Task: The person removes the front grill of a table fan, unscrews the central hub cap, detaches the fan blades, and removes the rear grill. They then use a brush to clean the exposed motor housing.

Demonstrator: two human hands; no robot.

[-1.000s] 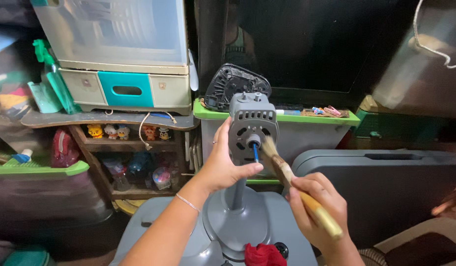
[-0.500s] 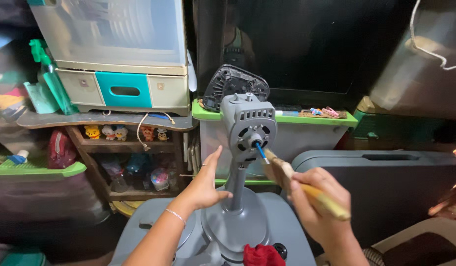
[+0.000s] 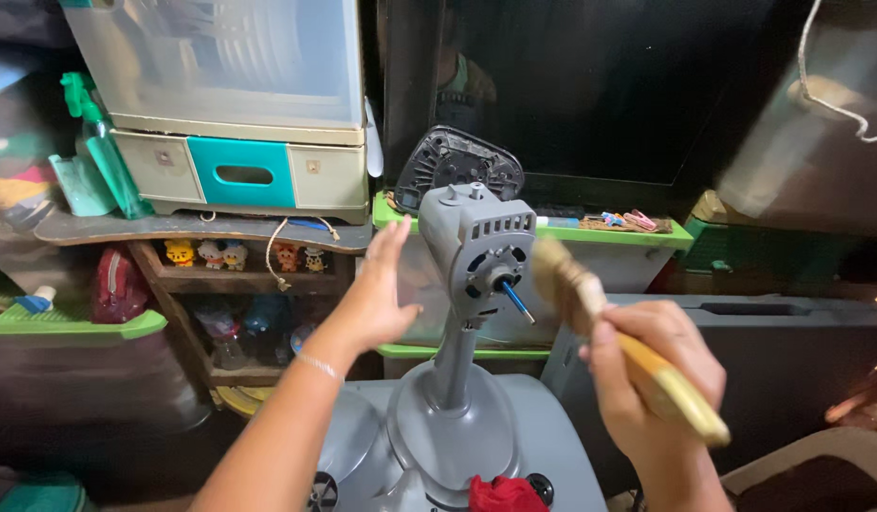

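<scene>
Left hand [image 3: 377, 303] fingers spread wide beside fan motor housing [image 3: 476, 248]; right hand [image 3: 652, 374] grips paintbrush [image 3: 609, 327]. Brace housing, use light strokes around shaft [image 3: 516, 301].

One grey fan motor stand [image 3: 467, 284]; one paintbrush [image 3: 628, 351]; two hands, left [image 3: 377, 299], right [image 3: 652, 370]; one red cloth [image 3: 500, 495]; one teal drawer [image 3: 242, 173].

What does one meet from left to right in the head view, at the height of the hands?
Red bag → left hand → grey fan motor → blue shaft → paintbrush, held in the right hand.
</scene>
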